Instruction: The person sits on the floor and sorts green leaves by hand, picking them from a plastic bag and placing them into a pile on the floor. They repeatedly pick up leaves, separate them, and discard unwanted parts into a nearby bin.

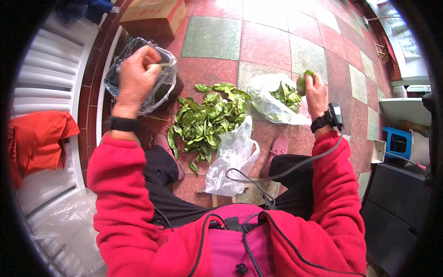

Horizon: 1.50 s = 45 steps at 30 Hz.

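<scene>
My left hand (140, 72) is above a bin (174, 91) lined with a clear plastic bag (164, 86). Its fingers pinch a thin pale-green strip (166, 64), perhaps a pod string; motion blurs the hand. On the right, my right hand (316, 93) grips a flat green bean pod (301, 84) between thumb and fingers. Just left of it, a white plastic bag (268, 109) lies open on the floor with flat bean pods (285, 95) inside. Between my feet spreads a heap of similar green pods (207, 121).
An empty-looking translucent bag (232, 159) lies in front of me, partly against the heap. A cardboard box (155, 17) stands beyond the bin. At left, a red cloth (41, 138) hangs over white slats (45, 76). A cable (294, 171) runs from my right wrist.
</scene>
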### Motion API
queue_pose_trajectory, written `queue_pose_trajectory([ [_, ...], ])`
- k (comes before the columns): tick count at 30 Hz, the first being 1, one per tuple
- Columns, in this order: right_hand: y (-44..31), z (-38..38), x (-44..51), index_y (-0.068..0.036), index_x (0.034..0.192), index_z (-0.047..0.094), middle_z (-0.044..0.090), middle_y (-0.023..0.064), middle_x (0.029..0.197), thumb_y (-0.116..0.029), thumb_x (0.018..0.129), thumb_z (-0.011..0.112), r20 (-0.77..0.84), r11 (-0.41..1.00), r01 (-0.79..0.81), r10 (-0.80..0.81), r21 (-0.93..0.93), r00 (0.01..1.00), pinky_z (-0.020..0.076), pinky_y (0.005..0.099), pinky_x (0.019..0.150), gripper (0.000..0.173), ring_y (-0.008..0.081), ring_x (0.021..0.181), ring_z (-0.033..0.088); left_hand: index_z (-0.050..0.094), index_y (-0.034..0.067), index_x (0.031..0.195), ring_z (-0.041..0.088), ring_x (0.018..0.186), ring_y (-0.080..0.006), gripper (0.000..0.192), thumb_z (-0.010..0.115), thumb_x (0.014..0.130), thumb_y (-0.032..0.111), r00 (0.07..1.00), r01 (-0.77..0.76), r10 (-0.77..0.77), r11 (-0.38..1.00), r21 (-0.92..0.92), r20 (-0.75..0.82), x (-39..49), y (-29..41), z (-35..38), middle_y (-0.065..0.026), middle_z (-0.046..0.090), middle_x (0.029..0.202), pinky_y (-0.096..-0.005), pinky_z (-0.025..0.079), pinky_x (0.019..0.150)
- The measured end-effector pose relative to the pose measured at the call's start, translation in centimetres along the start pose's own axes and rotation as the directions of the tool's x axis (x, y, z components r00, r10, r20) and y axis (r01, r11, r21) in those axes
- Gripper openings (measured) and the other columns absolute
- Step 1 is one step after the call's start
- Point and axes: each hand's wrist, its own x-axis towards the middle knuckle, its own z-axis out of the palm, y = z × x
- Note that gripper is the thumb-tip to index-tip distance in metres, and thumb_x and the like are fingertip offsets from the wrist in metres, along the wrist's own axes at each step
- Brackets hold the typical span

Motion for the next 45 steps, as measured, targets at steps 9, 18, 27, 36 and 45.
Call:
queue_pose_trajectory([
  [9,13.1,7.4,-3.3,-0.007,0.082,0.061,0.055,0.0067,0.069,-0.013,0.080,0.063,0.372,0.645,0.633,-0.513,-0.428,0.774,0.0433,0.0381,0.056,0.007,0.0234,0.063,0.054,0.064,0.000,0.085,0.063,0.083,-0.0362,0.013,0.064,0.079,0.012,0.984,-0.059,-0.029,0.875,0.480,0.174,-2.1,-1.8,-3.3,-0.0185,0.064,0.088,-0.0419,0.051,0.074],
  [18,7.6,24.0,-10.6,-0.003,0.078,0.063,0.062,0.0193,0.086,-0.036,0.072,0.075,0.601,0.708,0.373,0.091,-0.600,0.794,0.0469,0.0493,0.070,0.035,0.0380,0.081,0.059,0.063,0.000,0.089,0.064,0.075,-0.0290,0.010,0.061,0.080,0.004,0.970,-0.087,0.010,0.948,0.306,0.242,-2.8,3.9,0.2,-0.0153,0.063,0.083,-0.0358,0.050,0.069],
  [27,-1.1,19.0,-6.4,0.003,0.085,0.059,0.058,0.0106,0.075,-0.019,0.076,0.064,0.711,0.993,-0.083,0.115,-0.080,0.694,0.0460,0.0337,0.063,0.024,0.0176,0.068,0.056,0.062,-0.002,0.091,0.064,0.071,-0.0260,0.014,0.060,0.077,0.000,0.927,-0.133,0.111,0.990,0.038,0.359,-3.8,3.0,3.2,-0.0154,0.062,0.083,-0.0356,0.050,0.067],
  [36,-17.5,6.2,-9.1,0.000,0.106,0.059,0.061,0.0003,0.098,-0.017,0.095,0.062,0.794,0.907,-0.280,-0.091,0.316,0.601,0.0463,0.0246,0.081,0.020,0.0066,0.092,0.056,0.064,-0.002,0.100,0.060,0.071,-0.0121,0.020,0.066,0.081,0.000,0.894,-0.091,0.282,0.875,-0.475,0.349,-6.4,7.8,7.1,-0.0081,0.063,0.079,-0.0283,0.050,0.065],
  [45,-17.2,6.3,-11.3,0.001,0.100,0.064,0.061,0.0069,0.085,-0.013,0.090,0.066,0.539,0.948,0.139,-0.280,0.288,0.794,0.0481,0.0297,0.066,0.017,0.0138,0.077,0.059,0.062,-0.003,0.102,0.063,0.079,-0.0112,0.018,0.062,0.084,0.000,0.847,0.077,0.173,0.895,-0.439,0.503,-6.7,9.7,6.7,-0.0053,0.066,0.088,-0.0264,0.052,0.071],
])
